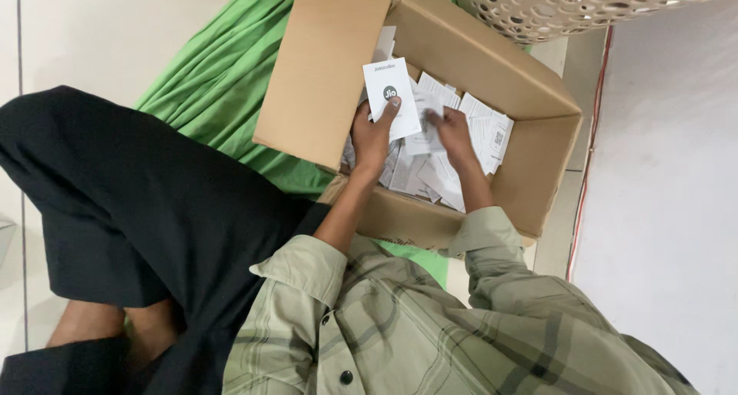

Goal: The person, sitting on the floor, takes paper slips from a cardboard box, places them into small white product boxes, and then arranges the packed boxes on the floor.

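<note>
Matt cardboard box, paper leaflets

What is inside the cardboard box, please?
The cardboard box holds a loose pile of white paper cards. The left hand holds one white card, and the right hand rests on the pile. The box bottom is covered.

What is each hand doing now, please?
Left hand: closed, holding a white card.
Right hand: fingers on the loose papers in the cardboard box; grip cannot be told.
</note>
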